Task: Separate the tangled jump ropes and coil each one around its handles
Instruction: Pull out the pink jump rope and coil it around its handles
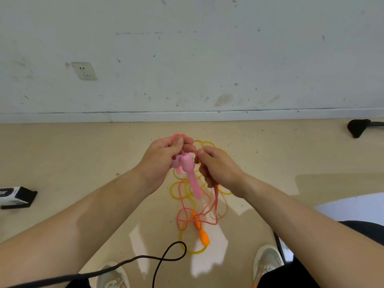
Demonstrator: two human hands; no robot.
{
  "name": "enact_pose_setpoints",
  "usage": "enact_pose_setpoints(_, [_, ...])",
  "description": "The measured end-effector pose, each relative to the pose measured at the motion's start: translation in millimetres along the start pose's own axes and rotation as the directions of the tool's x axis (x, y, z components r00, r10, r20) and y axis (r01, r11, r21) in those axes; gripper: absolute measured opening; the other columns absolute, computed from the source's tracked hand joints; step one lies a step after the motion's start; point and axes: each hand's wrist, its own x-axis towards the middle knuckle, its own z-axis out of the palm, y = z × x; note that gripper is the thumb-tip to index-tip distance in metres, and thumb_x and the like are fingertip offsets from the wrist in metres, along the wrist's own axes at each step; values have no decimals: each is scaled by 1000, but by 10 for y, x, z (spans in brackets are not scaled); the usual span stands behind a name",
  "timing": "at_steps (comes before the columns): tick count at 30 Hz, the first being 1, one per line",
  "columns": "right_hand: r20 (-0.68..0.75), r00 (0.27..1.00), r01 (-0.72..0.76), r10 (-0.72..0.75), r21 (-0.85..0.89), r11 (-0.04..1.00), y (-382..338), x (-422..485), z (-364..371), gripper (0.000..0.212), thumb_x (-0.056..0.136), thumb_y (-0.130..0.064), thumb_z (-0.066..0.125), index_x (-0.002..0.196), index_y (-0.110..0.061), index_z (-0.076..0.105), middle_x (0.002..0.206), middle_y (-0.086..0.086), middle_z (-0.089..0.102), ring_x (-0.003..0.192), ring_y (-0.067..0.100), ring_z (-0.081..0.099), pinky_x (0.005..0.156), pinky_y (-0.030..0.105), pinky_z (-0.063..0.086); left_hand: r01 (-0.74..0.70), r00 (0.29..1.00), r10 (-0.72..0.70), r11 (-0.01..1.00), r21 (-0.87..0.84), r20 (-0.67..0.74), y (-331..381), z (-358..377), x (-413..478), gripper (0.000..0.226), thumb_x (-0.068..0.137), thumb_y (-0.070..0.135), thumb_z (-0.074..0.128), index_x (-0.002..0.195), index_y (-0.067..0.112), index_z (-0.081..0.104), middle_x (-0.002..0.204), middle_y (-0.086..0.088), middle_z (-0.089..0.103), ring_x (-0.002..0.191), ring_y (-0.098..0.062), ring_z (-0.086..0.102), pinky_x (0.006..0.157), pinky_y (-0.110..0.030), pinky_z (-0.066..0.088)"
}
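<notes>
L hand point(164, 161), fingers curled, is gripping 2 pink handles point(188, 168) as winding core; R hand point(218, 168) is pinching pink cord point(216, 196), prob. feeding wraps.

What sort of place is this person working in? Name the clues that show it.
Probably a bare indoor room, maybe a workroom: a scuffed white wall with a wall socket, a skirting board along its foot, and a smooth beige floor.

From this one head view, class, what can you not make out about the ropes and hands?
1. Head view: upper ends of the pink handles, covered by the left hand.
2. Head view: pink rope where it passes the right hand, covered by fingers.
3. Head view: yellow rope's far loops, behind both hands.
</notes>
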Motion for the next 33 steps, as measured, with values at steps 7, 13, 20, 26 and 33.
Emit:
enact_pose_setpoints(7, [-85,954,211,-289,-496,842,-33,-86,255,32,101,-28,45,76,-16,62,69,4,65,63,26,62,57,37,49,16,969,-47,991,-130,-244,-127,95,46,16,101,17,55,100,12,70,101,-1,77,98,-12,70,75,-23,58])
enact_pose_setpoints(13, [-137,971,165,-197,-214,963,-116,-113,148,29,93,-29,61,74,-10,72,43,-12,41,44,6,38,46,21,33,-77,959,108,989,127,-261,-191,163,24,15,99,16,58,104,14,72,104,2,76,100,-10,71,84,-16,54])
enact_pose_setpoints(20, [-92,956,180,-279,-567,804,-31,-75,99,29,92,-34,63,67,-22,57,57,-7,49,58,9,48,51,24,32,41,978,-29,998,54,-205,-195,304,-44,30,107,29,41,113,18,68,114,6,72,82,-2,67,62,-12,48])
enact_pose_setpoints(26, [-174,940,123,-292,-627,769,-6,-40,40,25,93,-35,60,81,-14,66,75,3,60,73,23,53,60,34,41,232,971,-238,958,-171,-17,-94,265,-51,34,104,30,47,134,17,58,125,13,68,82,-1,65,65,-23,48])
enact_pose_setpoints(33, [-111,936,211,-335,-585,783,-126,-150,117,27,95,-22,53,69,-16,57,59,-3,47,59,16,44,55,29,34,23,998,-20,998,54,-63,-135,108,-30,35,103,6,48,135,15,57,124,10,69,105,0,66,76,-20,56])
